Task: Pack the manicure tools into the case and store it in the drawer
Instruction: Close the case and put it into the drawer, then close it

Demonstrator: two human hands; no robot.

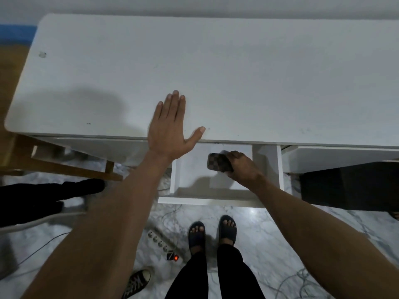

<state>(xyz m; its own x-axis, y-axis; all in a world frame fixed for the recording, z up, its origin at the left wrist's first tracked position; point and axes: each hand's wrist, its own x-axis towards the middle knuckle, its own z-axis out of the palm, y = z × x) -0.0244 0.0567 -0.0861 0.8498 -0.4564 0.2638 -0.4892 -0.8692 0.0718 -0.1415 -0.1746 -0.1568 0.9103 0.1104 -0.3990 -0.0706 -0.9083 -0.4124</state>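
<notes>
The left hand (167, 128) lies flat with straight fingers on the desk (237, 72) at its front edge. The right hand (241, 167) grips the checkered case (218, 161) inside the open drawer (194, 195).

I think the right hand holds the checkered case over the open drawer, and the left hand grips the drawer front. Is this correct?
Not quite. The head view shows the left hand lying flat with straight fingers on the white tabletop, not gripping the drawer front. The rest stands: the right hand holds the checkered case over the open drawer.
</notes>
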